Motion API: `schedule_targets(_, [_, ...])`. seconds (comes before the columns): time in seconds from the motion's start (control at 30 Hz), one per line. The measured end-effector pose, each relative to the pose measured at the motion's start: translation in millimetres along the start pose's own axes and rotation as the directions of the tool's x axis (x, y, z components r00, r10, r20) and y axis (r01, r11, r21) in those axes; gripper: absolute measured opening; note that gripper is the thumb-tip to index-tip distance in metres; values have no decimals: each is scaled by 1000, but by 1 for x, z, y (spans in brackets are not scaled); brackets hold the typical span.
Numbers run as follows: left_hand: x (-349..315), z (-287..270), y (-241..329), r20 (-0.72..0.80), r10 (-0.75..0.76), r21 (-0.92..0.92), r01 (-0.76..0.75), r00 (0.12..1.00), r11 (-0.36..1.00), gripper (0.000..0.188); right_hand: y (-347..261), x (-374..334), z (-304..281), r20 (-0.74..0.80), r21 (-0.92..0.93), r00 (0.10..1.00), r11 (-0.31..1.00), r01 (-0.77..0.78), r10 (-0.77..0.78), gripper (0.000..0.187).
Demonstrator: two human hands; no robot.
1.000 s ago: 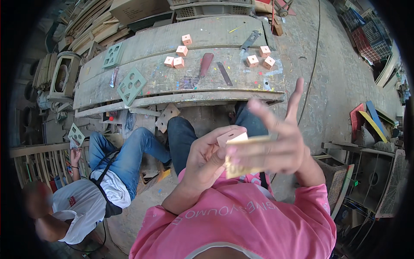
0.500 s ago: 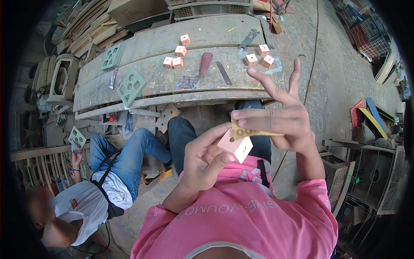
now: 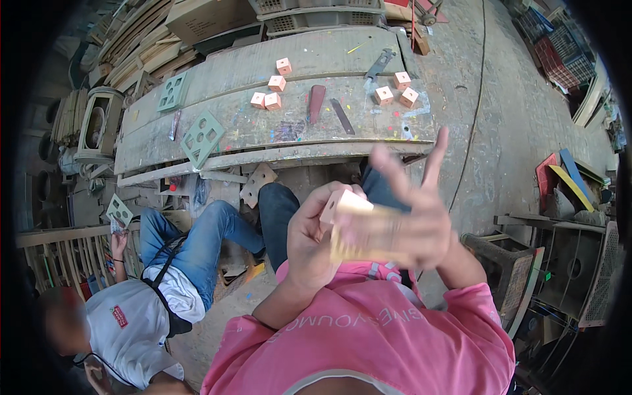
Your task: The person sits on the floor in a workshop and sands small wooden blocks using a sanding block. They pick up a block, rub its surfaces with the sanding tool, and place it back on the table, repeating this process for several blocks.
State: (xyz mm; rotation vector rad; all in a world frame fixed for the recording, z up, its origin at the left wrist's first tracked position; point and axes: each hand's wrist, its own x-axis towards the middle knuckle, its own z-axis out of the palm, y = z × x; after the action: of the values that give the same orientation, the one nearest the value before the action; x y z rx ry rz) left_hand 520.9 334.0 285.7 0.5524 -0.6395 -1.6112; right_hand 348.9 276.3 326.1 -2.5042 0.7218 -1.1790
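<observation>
A pale wooden cube with round holes (image 3: 334, 203) is gripped in my left hand (image 3: 304, 243), its fingers wrapped round it above my lap. My right hand (image 3: 421, 227), smeared by motion, pinches a folded yellow piece of sandpaper (image 3: 345, 245) against the near side of the cube. Two of its fingers stick up and away. The sandpaper covers the lower part of the cube. On the bench ahead lie several similar wooden cubes (image 3: 276, 83) at the middle, and three more cubes (image 3: 384, 95) farther right.
On the paint-stained bench (image 3: 243, 131) are a dark red handle-like piece (image 3: 316, 103), a dark flat strip (image 3: 342, 116), a grey metal tool (image 3: 380, 64) and two green plates with holes (image 3: 201, 137). At left sits a co-worker (image 3: 135, 309) holding another green plate (image 3: 119, 211). Wooden frames (image 3: 500, 263) stand at right.
My right hand has swept left and down with the sandpaper, across the near face of the cube. My left hand has turned the cube and moved it slightly up and left.
</observation>
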Motion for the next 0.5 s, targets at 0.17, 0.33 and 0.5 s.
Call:
schedule_targets(0.17, [-5,5,-7,-48,16,-55,-18,999,998,63,6,-2,9,-64,-14,997,999,-33,32,25])
schedule_targets(0.33, [-2,13,-11,-36,23,-213,-30,999,977,58,18,-6,19,-184,-40,983,999,5,-12,26])
schedule_targets(0.5, [-4,18,-9,-12,-10,-267,7,1000,964,58,20,-12,26,-191,-110,980,993,39,-60,27])
